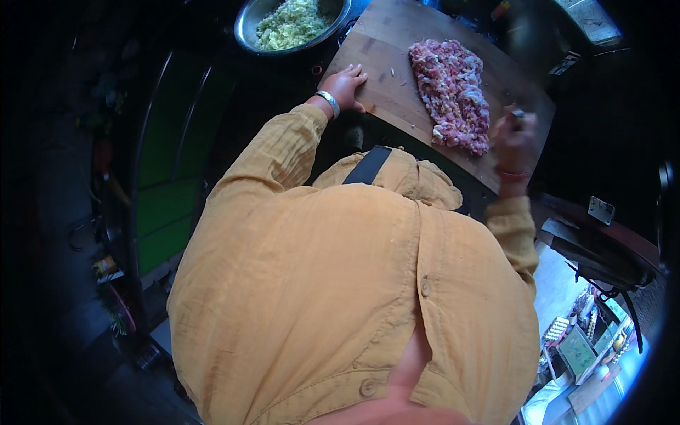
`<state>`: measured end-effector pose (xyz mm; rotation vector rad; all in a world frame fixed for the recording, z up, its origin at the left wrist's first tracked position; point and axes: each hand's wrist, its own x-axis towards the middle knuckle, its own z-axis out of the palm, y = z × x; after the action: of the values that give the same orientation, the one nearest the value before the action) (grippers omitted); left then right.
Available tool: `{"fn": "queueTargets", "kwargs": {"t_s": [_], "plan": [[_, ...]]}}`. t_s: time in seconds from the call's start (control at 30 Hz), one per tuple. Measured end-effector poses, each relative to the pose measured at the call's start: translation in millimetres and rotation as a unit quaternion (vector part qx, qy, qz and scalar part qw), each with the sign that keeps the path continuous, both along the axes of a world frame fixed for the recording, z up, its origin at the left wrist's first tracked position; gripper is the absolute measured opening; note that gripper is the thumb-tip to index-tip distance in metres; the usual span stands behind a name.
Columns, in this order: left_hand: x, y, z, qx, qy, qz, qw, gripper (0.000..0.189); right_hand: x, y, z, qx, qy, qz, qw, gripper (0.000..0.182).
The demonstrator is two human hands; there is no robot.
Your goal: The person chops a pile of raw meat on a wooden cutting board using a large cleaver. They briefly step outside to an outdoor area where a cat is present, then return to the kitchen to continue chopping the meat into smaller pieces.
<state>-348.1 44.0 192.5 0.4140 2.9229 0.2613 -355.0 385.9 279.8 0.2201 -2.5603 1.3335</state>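
Chopped pinkish raw meat [451, 95] lies spread in a thick slab on a wooden cutting board [388, 48]. My left hand [345, 87], with a silver bracelet at the wrist, rests on the board's left edge, fingers apart and holding nothing. At the right side of the board, beside the meat, my right hand [514, 135] is closed around a handle [517, 113]. A blurred shape above that hand looks like the blade of a cleaver; motion hides its outline.
A metal bowl [249, 40] with pale green shredded vegetable [292, 26] stands beyond the board's left corner. Green panels [170, 212] are at the left. Assorted items, among them a green tray [577, 350], lie at the lower right.
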Motion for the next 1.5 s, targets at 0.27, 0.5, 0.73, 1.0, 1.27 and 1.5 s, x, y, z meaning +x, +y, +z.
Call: {"fn": "queueTargets", "kwargs": {"t_s": [0.27, 0.5, 0.73, 1.0, 1.27, 1.5], "plan": [[-3.0, -0.9, -4.7, 0.017, -0.002, -0.005, 1.000, 0.083, -15.2, 3.4, -21.2, 0.133, -0.088, 0.046, 0.986, 0.034], [-7.5, 1.2, -4.0, 0.021, -0.001, -0.008, 1.000, 0.083, 15.0, -0.9, -57.3, 0.167, -0.133, -0.012, 0.977, 0.035], [-0.9, -4.0, -4.9, 0.012, 0.000, 0.001, 1.000, 0.082, 1.3, -9.8, -11.9, 0.105, -0.076, 0.049, 0.990, 0.033], [-4.6, 1.5, -4.0, 0.006, 0.000, -0.007, 1.000, 0.081, 12.8, -3.8, -71.8, 0.269, -0.179, 0.007, 0.946, 0.034], [3.5, -0.1, 0.0, 0.002, -0.010, 0.009, 1.000, 0.082, 7.0, -11.8, 35.4, 0.012, -0.093, 0.027, 0.995, 0.029], [2.2, 2.5, -2.6, 0.006, -0.009, -0.007, 1.000, 0.083, 5.9, -0.6, -88.5, 0.237, -0.143, 0.020, 0.961, 0.031]]}}
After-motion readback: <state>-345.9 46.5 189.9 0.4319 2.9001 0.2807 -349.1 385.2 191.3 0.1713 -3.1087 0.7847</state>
